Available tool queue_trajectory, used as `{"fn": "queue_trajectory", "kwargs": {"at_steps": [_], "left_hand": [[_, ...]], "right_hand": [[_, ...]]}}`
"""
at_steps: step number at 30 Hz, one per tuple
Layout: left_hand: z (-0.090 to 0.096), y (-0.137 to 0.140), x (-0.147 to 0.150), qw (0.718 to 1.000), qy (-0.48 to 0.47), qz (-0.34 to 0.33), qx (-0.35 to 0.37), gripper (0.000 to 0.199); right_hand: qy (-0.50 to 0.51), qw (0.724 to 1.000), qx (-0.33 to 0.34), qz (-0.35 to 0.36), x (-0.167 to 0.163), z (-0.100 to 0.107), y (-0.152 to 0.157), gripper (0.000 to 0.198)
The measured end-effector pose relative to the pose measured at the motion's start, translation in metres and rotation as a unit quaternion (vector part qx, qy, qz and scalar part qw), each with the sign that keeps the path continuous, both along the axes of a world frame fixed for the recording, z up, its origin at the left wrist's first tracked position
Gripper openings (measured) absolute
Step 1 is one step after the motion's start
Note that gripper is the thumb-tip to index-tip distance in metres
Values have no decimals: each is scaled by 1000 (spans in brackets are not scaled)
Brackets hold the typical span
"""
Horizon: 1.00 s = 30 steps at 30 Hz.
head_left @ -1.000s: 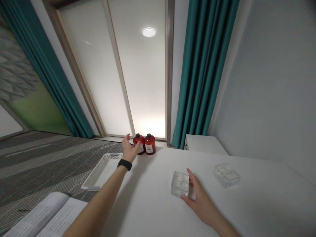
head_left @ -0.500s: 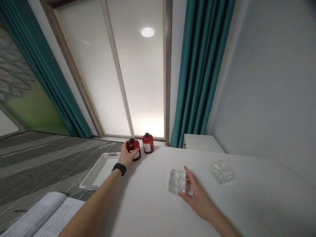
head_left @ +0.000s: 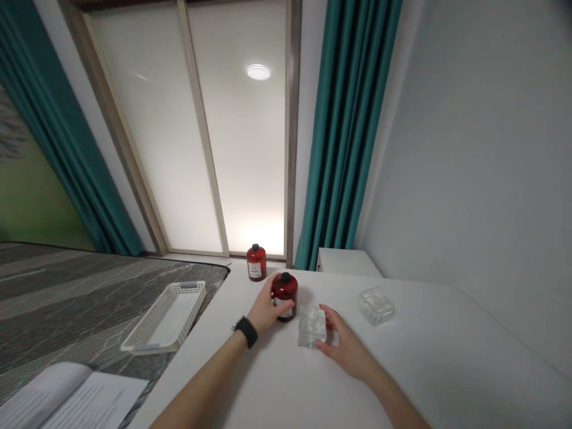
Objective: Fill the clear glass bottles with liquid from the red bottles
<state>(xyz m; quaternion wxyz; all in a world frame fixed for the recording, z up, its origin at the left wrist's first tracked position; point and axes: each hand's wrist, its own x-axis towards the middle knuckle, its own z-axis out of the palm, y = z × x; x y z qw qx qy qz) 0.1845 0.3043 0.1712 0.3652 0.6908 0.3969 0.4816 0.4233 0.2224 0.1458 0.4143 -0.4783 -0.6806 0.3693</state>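
Note:
My left hand [head_left: 264, 308], with a black watch at the wrist, is wrapped around a dark red bottle [head_left: 286, 290] that has a black cap and a white label. The bottle is upright, just left of a clear square container [head_left: 311, 326]. My right hand [head_left: 342, 345] grips that clear container from its right side, thumb at the near edge and fingers at the far one. Farther back stands a second red bottle [head_left: 256, 263], also black-capped. A second clear container [head_left: 376, 305] lies to the right of my right hand.
The white table [head_left: 286, 381] carries these things. To the left, a white perforated basket [head_left: 129, 345] and an open book [head_left: 96, 396] lie on a grey patterned surface [head_left: 102, 298]. Behind the table are a white cabinet [head_left: 348, 262] and a teal curtain [head_left: 348, 131].
My left hand has carried the red bottle rightward and nearer, away from the other bottle and up to the clear container. My right hand stays at the container; the camera view has shifted somewhat.

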Motion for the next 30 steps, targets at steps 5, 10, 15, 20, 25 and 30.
{"fn": "queue_trajectory", "kwargs": {"at_steps": [5,10,15,20,25,30], "left_hand": [[-13,-4,13,998,-14,30,47,92],[14,-33,-11,967,30,126,218,40],[17,-59,13,967,199,-97,129,45],[-15,-66,46,987,103,-111,49,76],[-19,-64,45,983,119,-143,3,71],[-14,-64,43,980,157,-119,21,65]], "right_hand": [[-4,1000,-5,-23,5,-4,-4,72],[27,999,-27,-24,2,-3,-3,69],[104,993,-49,24,11,3,-4,66],[71,994,-63,52,25,19,-11,66],[-31,995,-55,71,25,24,-19,68],[-65,995,-8,76,27,27,-19,58]]}}
